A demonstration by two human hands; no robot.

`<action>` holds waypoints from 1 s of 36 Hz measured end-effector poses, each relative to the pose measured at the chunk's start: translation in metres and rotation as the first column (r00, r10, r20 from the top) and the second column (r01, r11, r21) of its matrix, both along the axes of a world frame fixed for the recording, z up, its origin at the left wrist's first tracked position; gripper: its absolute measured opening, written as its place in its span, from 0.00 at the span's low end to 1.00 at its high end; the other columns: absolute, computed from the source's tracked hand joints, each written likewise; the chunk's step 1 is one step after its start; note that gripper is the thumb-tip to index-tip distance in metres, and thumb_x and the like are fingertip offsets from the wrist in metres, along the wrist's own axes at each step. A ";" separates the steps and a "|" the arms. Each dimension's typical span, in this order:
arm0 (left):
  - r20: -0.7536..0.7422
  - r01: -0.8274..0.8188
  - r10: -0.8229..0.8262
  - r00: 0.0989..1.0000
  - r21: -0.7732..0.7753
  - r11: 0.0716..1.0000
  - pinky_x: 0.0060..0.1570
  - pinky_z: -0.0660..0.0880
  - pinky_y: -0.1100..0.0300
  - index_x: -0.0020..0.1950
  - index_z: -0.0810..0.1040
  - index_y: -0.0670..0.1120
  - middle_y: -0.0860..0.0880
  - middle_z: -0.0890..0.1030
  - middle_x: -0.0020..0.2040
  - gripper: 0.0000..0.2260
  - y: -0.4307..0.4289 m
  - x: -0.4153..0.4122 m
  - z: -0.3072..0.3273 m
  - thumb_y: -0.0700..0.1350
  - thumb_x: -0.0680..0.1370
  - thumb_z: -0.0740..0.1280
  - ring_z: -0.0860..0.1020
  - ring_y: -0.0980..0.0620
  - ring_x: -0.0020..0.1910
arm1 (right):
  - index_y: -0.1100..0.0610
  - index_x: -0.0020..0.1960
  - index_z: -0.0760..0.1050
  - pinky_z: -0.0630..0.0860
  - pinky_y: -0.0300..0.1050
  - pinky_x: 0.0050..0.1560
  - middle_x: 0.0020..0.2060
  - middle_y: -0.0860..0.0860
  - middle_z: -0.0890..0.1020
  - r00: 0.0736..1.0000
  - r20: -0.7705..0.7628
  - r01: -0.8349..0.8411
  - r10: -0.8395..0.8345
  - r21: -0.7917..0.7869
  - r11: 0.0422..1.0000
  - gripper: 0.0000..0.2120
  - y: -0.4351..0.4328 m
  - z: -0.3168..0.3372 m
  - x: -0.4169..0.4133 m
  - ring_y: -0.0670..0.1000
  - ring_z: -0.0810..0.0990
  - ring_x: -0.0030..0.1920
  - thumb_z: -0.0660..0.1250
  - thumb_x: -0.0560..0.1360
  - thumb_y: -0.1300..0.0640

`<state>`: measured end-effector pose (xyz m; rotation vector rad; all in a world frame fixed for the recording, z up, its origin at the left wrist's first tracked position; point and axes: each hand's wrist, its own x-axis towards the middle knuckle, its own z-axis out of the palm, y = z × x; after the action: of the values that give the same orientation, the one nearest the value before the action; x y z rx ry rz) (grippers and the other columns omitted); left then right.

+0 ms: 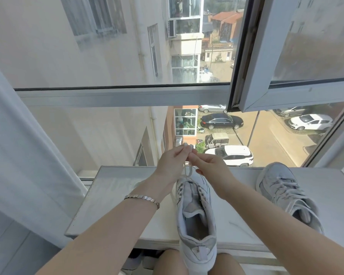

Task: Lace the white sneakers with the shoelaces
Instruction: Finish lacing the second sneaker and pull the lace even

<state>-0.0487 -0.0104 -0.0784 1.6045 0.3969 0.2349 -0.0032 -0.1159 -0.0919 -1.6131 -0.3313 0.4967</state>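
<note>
A white sneaker (196,211) with bare eyelets lies on the white table (111,191), toe pointing away and heel over the near edge. A white shoelace (187,171) rises from its toe end up to my hands. My left hand (172,165) and my right hand (209,165) meet above the toe, and each pinches the lace ends together at the fingertips. A second sneaker (286,195), laced, lies on the table at the right.
The table stands against a large window (127,96); an open sash (276,56) juts in at upper right. A white curtain (18,145) hangs at the left. My knees (171,262) sit under the near table edge.
</note>
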 end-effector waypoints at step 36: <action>-0.162 0.010 0.051 0.985 0.354 0.935 0.55 0.59 0.74 0.59 0.76 0.46 0.54 0.70 0.56 0.12 -0.016 -0.028 -0.065 0.37 0.80 0.57 0.68 0.59 0.57 | 0.65 0.44 0.79 0.80 0.38 0.44 0.33 0.52 0.84 0.997 0.074 -0.012 -0.006 0.233 0.972 0.07 -0.005 0.021 0.010 0.48 0.84 0.37 0.62 0.77 0.66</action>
<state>-0.0772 -0.0268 -0.1436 1.9843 0.5244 0.1933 0.0065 -0.1205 -0.0711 -1.4045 -0.4322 0.3850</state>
